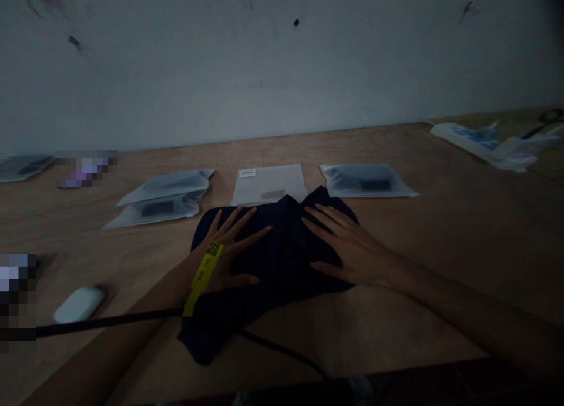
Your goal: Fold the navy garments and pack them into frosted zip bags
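Two hands are lying on one cloth, which is resting, dark and creased, on the desk in front of us. Our left hand is lying palm down on the left part, fingers spread; our right hand is doing the same on the right part. Neither hand is grasping anything. A yellow tag is crossing the left hand near the wrist, and a cord is running leftward from it.

Beyond the cloth, a white bag is lying near the middle, with a filled bag to its right. A white case is sitting well to the left.

We are judging the step in hand to be flattening the cloth. The next move is calling, in our judgement, for even palm pressure outward, levelling the peaked far edge and keeping the cord clear of the near-left corner.
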The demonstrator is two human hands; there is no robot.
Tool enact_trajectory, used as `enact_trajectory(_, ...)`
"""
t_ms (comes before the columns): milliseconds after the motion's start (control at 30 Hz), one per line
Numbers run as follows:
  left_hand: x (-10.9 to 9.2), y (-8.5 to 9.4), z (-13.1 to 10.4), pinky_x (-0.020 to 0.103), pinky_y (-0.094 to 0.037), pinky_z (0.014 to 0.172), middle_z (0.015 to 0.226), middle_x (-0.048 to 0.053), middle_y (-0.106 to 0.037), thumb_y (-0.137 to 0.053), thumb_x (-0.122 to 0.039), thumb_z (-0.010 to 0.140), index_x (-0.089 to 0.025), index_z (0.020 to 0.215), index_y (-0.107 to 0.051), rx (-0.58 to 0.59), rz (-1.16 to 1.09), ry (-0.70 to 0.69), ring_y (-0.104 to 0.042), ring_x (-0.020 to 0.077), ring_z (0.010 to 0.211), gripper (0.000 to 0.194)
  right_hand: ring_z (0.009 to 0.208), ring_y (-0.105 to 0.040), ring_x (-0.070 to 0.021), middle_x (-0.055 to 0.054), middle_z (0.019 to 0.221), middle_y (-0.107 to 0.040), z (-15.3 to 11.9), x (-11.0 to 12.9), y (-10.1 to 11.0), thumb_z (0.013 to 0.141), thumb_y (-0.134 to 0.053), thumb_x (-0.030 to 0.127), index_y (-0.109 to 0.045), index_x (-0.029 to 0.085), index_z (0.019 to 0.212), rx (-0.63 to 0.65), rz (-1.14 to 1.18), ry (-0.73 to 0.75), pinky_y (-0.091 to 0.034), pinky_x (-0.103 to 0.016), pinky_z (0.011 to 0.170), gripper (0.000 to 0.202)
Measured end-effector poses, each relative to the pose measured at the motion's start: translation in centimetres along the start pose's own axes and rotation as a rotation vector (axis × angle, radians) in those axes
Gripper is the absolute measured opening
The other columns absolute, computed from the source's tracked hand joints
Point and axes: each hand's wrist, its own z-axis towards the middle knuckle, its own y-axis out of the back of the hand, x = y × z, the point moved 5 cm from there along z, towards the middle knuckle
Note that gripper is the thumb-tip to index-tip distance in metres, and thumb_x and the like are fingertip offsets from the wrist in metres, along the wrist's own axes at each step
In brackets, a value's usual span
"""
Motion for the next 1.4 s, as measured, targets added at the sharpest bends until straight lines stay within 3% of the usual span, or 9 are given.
enact_trajectory(133,0.8,-0.3,-0.4,0.081,-0.008,0.108,0.167,0.01,-0.001,-0.058,-0.079,0.078,-0.039,0.156,-0.02,-0.007,0.005,0.084,-0.006,0.0522,0.148,0.095,0.15,-0.015,-0.0409,-0.015,0.163,-0.021,-0.4,-0.8,-0.3,0.087,-0.055,0.068,-0.025,0.024,0.156,0.102,-0.063,0.01,-0.022,-0.07,0.114,0.087)
enact_trajectory(433,0.7,-0.1,-0.4,0.078,-0.01,0.11,0.166,0.01,-0.008,-0.054,-0.078,0.082,-0.036,0.156,-0.025,-0.082,0.002,0.079,-0.01,0.0506,0.147,0.09,0.15,-0.018,-0.0402,-0.016,0.163,-0.022,-0.4,-1.4,-0.2,0.089,-0.053,0.067,-0.024,0.025,0.157,0.122,-0.057,0.008,-0.022,-0.068,0.114,0.085)
enact_trajectory(500,0.2,0.8,-0.6,0.073,-0.013,0.113,0.163,0.012,-0.019,-0.053,-0.076,0.083,-0.031,0.152,-0.035,-0.158,-0.037,0.01,-0.018,0.047,0.146,0.084,0.148,-0.024,-0.0404,-0.016,0.161,-0.028,-0.3,-1.5,0.3,0.089,-0.054,0.065,-0.03,0.024,0.155,0.076,-0.046,0.008,-0.025,-0.069,0.112,0.081)
enact_trajectory(600,-1.3,2.2,-1.0,0.056,-0.035,0.108,0.139,0.015,-0.048,-0.06,-0.067,0.085,-0.022,0.124,-0.06,-0.263,-0.143,-0.186,-0.042,0.0378,0.13,0.059,0.135,-0.044,-0.0354,-0.017,0.144,-0.051,-0.2,-0.9,1.8,0.088,-0.062,0.053,-0.05,0.02,0.141,-0.128,0.039,0.11,-0.038,-0.061,0.107,0.064)
enact_trajectory(700,-3.3,2.3,-1.4,0.039,-0.047,0.082,0.1,0.01,-0.061,-0.062,-0.056,0.088,-0.018,0.085,-0.061,-0.208,-0.276,-0.442,-0.059,0.0243,0.093,0.038,0.104,-0.061,-0.027,-0.012,0.109,-0.068,-0.7,1.2,3.0,0.084,-0.067,0.039,-0.064,0.017,0.114,-0.329,0.149,0.338,-0.051,-0.047,0.089,0.037)
enact_trajectory(767,-4.3,1.9,-1.3,0.038,-0.046,0.074,0.09,0.008,-0.062,-0.059,-0.059,0.086,-0.018,0.077,-0.058,-0.121,-0.359,-0.534,-0.058,0.0216,0.081,0.042,0.09,-0.062,-0.0243,-0.01,0.097,-0.068,-1.2,3.0,2.7,0.083,-0.067,0.04,-0.065,0.016,0.1,-0.318,0.186,0.502,-0.051,-0.041,0.077,0.029)
enact_trajectory(900,-4.6,1.1,-0.7,0.041,-0.048,0.074,0.094,0.01,-0.063,-0.057,-0.055,0.083,-0.02,0.077,-0.06,0.011,-0.443,-0.46,-0.059,0.0253,0.085,0.035,0.083,-0.063,-0.0196,-0.008,0.097,-0.068,-1.4,4.5,0.9,0.088,-0.061,0.034,-0.064,0.017,0.095,-0.162,0.126,0.563,-0.05,-0.035,0.07,0.019)
enact_trajectory(1167,-3.4,1.9,-0.7,0.044,-0.047,0.08,0.091,0.01,-0.062,-0.053,-0.034,0.083,-0.021,0.078,-0.06,0.036,-0.427,-0.32,-0.058,0.0258,0.085,0.015,0.053,-0.058,-0.0095,0.002,0.071,-0.067,-0.9,0.6,1.0,0.1,-0.053,0.03,-0.06,0.018,0.098,-0.235,0.12,0.278,-0.041,-0.024,0.052,0.014)
enact_trajectory(1400,-2.1,1.7,-1.1,0.045,-0.045,0.088,0.095,0.009,-0.063,-0.058,-0.047,0.079,-0.021,0.084,-0.062,0.054,-0.433,-0.273,-0.057,0.0278,0.091,0.027,0.076,-0.068,-0.0181,-0.007,0.096,-0.072,-1.4,1.4,1.5,0.086,-0.061,0.042,-0.059,0.017,0.116,-0.049,0.189,0.327,-0.05,-0.03,0.065,0.039)
